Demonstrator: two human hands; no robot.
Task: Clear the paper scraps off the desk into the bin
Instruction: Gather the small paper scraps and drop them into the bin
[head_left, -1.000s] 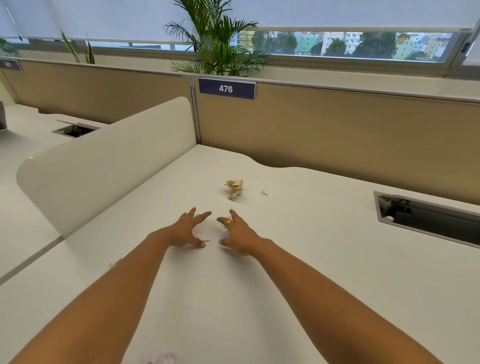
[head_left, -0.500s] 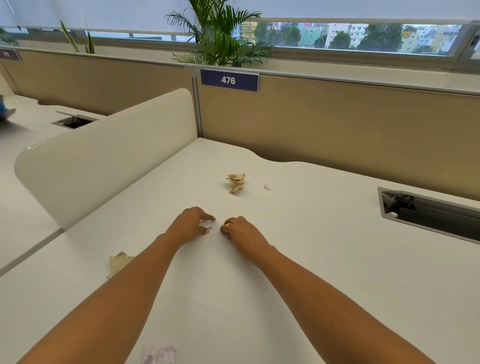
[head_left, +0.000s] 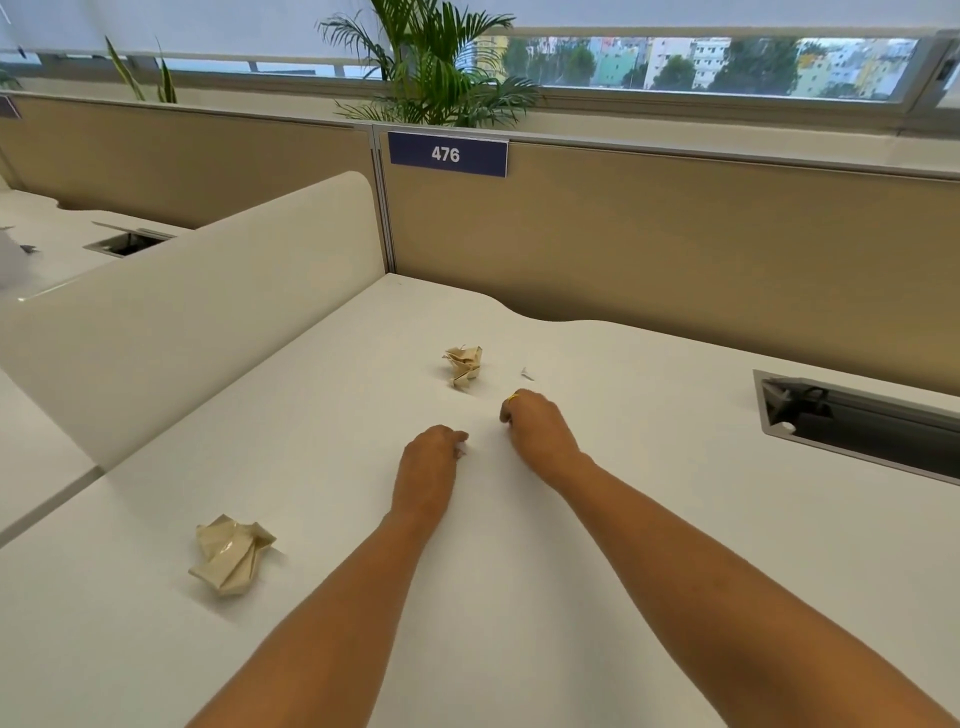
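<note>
The left hand (head_left: 430, 460) is seen knuckles up on the desk (head_left: 519, 597), its fingers curled in, and a small white scrap (head_left: 462, 450) is pinched at their tips. The right hand (head_left: 537, 428) is set just beside it and slightly further forward, its fingers likewise curled under. A yellow ring (head_left: 513, 397) is worn on one of them, and whether anything is held inside cannot be told. The two hands are kept apart by a narrow strip of bare desk. Just beyond the right hand's knuckles a tiny white shred (head_left: 526, 372) is found lying flat. A little to the left of that shred, a crumpled beige paper ball (head_left: 464, 365) is seated on the surface, touched by neither hand. A larger crumpled beige wad (head_left: 231, 553) is left nearer the body, well to the left of the left hand and apart from the forearm. Well to the right of the right hand an open cable tray (head_left: 857, 423) is sunk into the desk. To the left of the left hand a white side divider (head_left: 197, 306) is stood upright. Beyond both hands the desk is closed off by a tan partition (head_left: 675, 249), on which a blue plate (head_left: 447, 154) marked 476 is fixed. Behind it a palm plant (head_left: 441, 73) and a window (head_left: 701, 65) are seen.
</note>
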